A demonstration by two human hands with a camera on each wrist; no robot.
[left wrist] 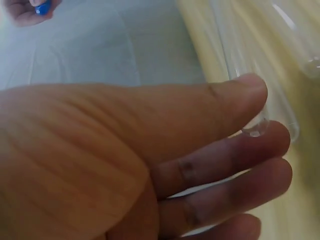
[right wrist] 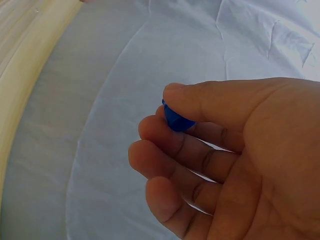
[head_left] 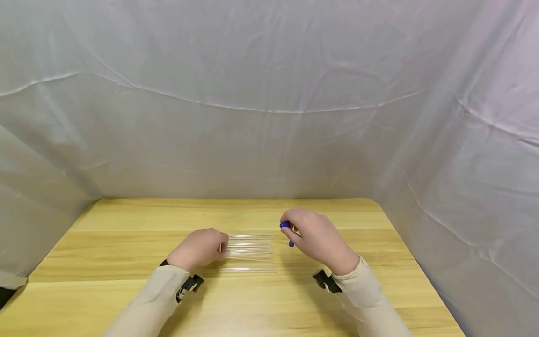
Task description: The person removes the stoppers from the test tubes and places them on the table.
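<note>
While mid-table [head_left: 126, 262], tubes [head_left: 250, 252] between hands.

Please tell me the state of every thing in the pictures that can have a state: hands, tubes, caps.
left hand: pinches the end of one clear tube
clear tubes: lying flat on the table, uncapped
right hand: pinches a blue cap
second blue cap: beside the right hand, off any tube

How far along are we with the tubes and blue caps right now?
Early, it seems. Done: none of the clear tubes on the table shows a cap. In hand: the left hand pinches one tube's end; the right hand pinches a blue cap. Left: apparently capping every tube.
</note>
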